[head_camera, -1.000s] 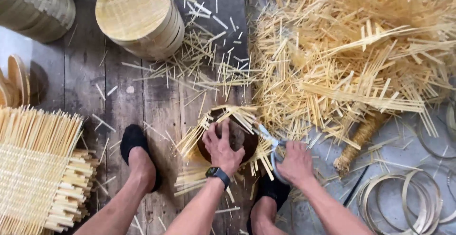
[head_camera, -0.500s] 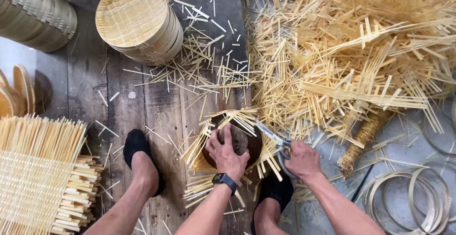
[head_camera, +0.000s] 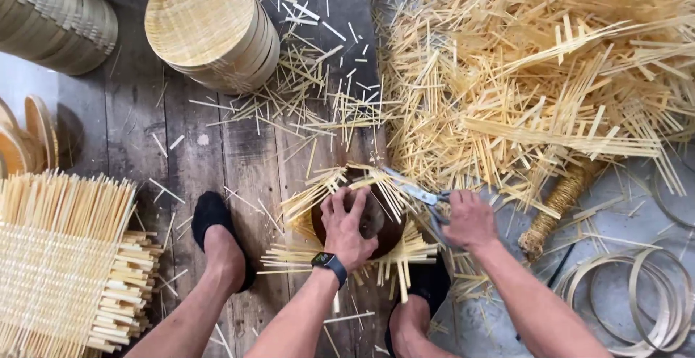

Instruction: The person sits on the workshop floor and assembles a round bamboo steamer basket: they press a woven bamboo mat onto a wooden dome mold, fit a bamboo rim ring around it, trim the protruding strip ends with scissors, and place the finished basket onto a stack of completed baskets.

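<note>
- Hands: the left hand (head_camera: 346,224) presses flat, fingers spread, on a round dark wooden mould (head_camera: 360,217) that sits on a woven bamboo mat (head_camera: 340,249), low in the middle of the view, just beside the feet.
- The right hand (head_camera: 469,219), at 3 o'clock from the mould, is closed around the handles of the scissors (head_camera: 420,195); their blades point toward 10 o'clock and reach the strip ends sticking out past the mould's rim.
- A dark smartwatch (head_camera: 329,264) sits on the left wrist.
- Bamboo strips fan out from under the mould on every side.
- A big pile of cut strips (head_camera: 536,76) lies at 1 o'clock, well apart from the hands.
- A stack of round woven trays (head_camera: 210,28) stands at 11 o'clock on the plank floor (head_camera: 145,133); another stack (head_camera: 51,18) lies further toward 10 o'clock.
- A larger woven mat (head_camera: 61,264) with loose strip ends lies at 9 o'clock.
- Thin bamboo hoops (head_camera: 637,293) lie at 4 o'clock, near a bound bundle (head_camera: 554,209).
</note>
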